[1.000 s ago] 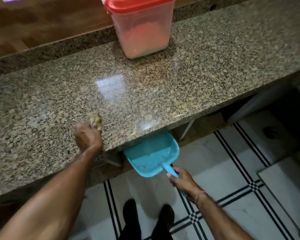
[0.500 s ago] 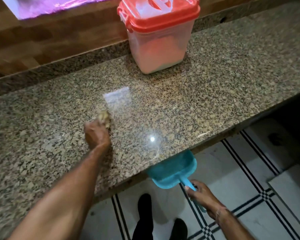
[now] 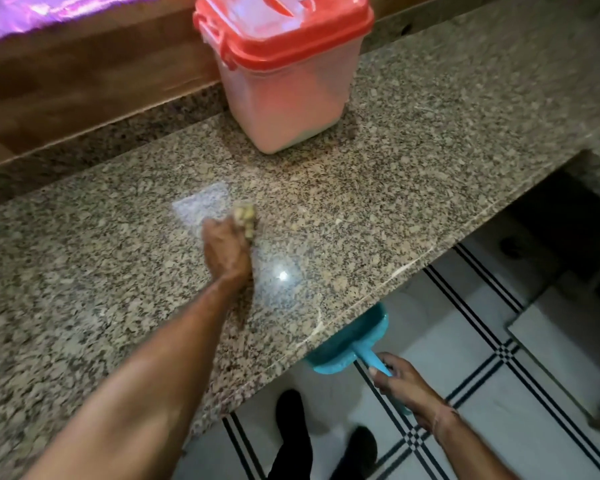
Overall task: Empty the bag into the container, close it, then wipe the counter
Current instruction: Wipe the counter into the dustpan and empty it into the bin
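Mid-wipe here. My left grip (image 3: 224, 251) is bunched around a yellowish rag (image 3: 245, 216), pressing it onto the granite surface (image 3: 430, 174) about halfway back, right beside a shiny patch of reflected light. The container (image 3: 284, 105) sits at the far side near the back edge, red lid (image 3: 284, 32) on and pale stuff inside, well apart from the rag. My right grip (image 3: 402, 382) is curled round the handle of a teal dustpan (image 3: 347, 344), held just under the near edge of the surface, so part of the pan is hidden below the stone. Underneath it's white floor (image 3: 534, 431) tiles with black stripes, plus my dark shoes (image 3: 291, 417).
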Tool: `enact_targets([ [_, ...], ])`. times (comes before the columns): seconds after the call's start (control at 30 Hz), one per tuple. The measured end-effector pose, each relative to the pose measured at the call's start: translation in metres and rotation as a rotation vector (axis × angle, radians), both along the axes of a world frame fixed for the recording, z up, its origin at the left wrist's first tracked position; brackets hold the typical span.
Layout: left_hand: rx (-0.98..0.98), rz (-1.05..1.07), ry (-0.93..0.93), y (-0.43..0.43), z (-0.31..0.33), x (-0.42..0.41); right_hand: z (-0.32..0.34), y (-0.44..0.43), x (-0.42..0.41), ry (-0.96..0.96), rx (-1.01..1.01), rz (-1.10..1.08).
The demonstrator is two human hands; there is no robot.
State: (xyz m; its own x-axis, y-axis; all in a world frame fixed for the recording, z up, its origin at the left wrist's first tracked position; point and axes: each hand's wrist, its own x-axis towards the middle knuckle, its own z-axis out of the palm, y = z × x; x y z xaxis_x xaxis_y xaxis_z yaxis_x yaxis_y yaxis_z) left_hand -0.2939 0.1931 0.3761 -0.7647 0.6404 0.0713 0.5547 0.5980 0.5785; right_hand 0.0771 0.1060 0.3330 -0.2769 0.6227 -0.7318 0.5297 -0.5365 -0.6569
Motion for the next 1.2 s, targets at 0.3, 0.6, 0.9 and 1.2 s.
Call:
enact_targets([
  [0.3, 0.041, -0.657, 0.028, 0.025, -0.005, 0.1, -0.016, -0.007, 0.006, -0.015, -0.029, -0.08],
  [0.6, -0.063, 0.035, -0.108, 0.119, 0.001, 0.008, -0.024, -0.004, 0.022, -0.014, -0.052, -0.156],
  [0.9, 0.017, -0.847, -0.026, 0.086, -0.01, 0.113, -0.02, 0.009, 0.045, 0.006, -0.032, -0.179],
  [1.2, -0.094, -0.331, 0.014, 0.124, -0.017, 0.086, -0.007, 0.027, 0.092, 0.004, -0.008, -0.191],
])
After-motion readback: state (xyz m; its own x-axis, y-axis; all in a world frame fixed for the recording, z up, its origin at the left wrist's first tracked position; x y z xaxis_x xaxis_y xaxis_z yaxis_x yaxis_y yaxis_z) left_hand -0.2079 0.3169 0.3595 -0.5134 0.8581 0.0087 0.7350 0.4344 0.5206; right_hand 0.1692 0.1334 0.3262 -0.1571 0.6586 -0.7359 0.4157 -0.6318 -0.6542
